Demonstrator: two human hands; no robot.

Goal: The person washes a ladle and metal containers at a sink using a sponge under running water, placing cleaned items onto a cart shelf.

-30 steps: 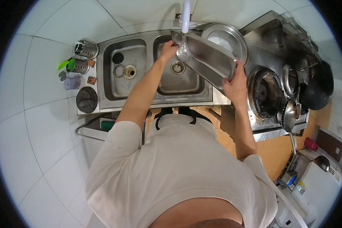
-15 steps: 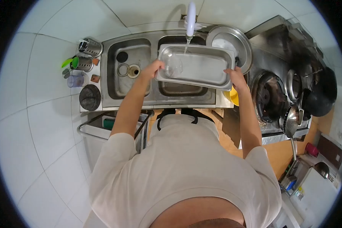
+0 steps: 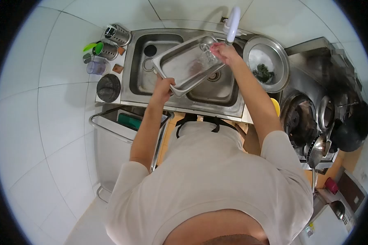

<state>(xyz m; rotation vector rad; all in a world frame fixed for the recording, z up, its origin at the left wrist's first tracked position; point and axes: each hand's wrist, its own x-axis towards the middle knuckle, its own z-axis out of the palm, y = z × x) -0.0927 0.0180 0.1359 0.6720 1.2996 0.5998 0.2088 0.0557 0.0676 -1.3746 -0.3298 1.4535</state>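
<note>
A rectangular steel pan [image 3: 186, 67] is held tilted over the double sink [image 3: 171, 105], with some water in its upper right part. My left hand [image 3: 163, 89] grips its lower left edge, fingers wrapped round the rim. Under the white faucet [image 3: 233, 26], my right hand [image 3: 224, 53] is at the pan's upper right end, in the splashing water. Its fingers look apart and hold nothing. The sink's drain [image 3: 214, 76] shows below the pan.
Right of the sink, a round metal bowl [image 3: 270, 55] holds leafy greens [image 3: 263, 73]. Beyond it is a stove with a black burner [image 3: 297, 116] and a wok [image 3: 353, 130]. Perforated steel holders [image 3: 118, 35] and a dark round container [image 3: 108, 87] stand at the left. A bin [image 3: 114, 132] is below.
The pan has tilted and swung round to the left. My right hand has let go of its right edge and moved under the faucet. Greens now show in the bowl.
</note>
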